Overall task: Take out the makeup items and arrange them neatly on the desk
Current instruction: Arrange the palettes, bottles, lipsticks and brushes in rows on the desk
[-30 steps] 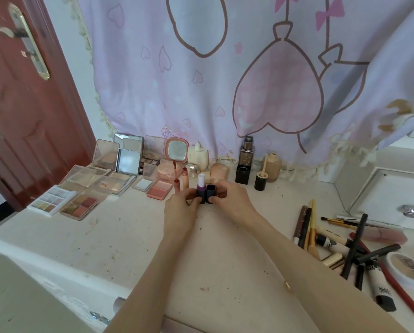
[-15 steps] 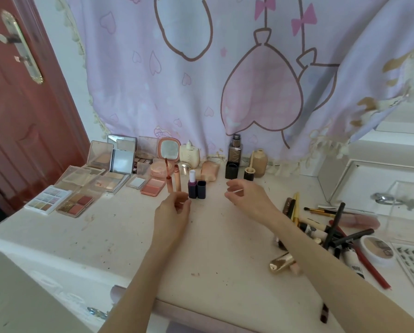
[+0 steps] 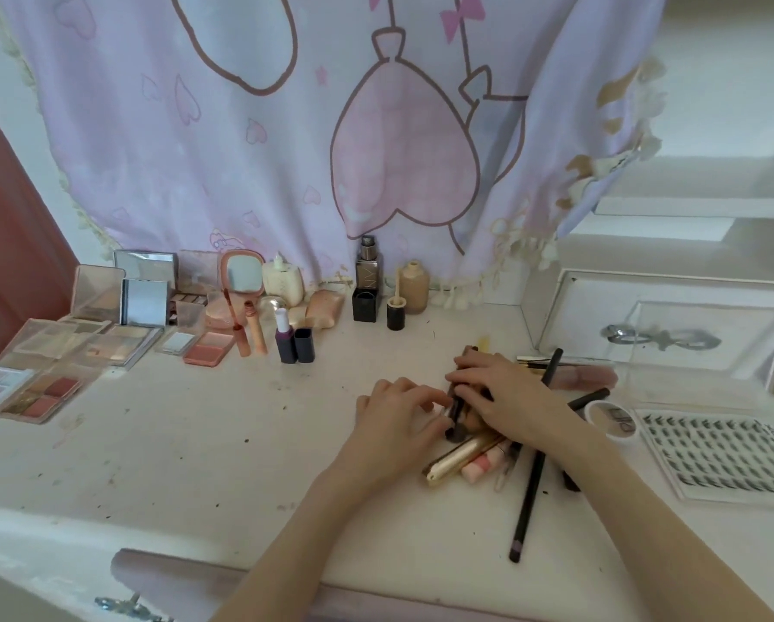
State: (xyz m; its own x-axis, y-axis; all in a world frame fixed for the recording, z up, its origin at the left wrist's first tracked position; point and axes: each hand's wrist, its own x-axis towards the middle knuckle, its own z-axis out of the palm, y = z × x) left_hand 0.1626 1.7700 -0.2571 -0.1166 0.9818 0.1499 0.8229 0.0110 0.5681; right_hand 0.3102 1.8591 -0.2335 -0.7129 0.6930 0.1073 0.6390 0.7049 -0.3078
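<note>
Item 1: my left hand (image 3: 396,419), fingers curled, fingertips pinching a dark tube (image 3: 456,410) at the left edge of the loose heap.

Item 2: my right hand (image 3: 506,395), fingers bent over the same tube and heap; I cannot tell exactly what they grasp.

Item 3: heap on desk (image 3: 174,451), right of centre: gold tube (image 3: 457,457), pink stick (image 3: 481,464), long black pencil (image 3: 526,505).

Item 4: arranged row at back left: palettes (image 3: 39,392), purple lipstick (image 3: 284,338) upright beside its cap (image 3: 304,345).

Item 5: lash tray (image 3: 726,455), far right.
</note>
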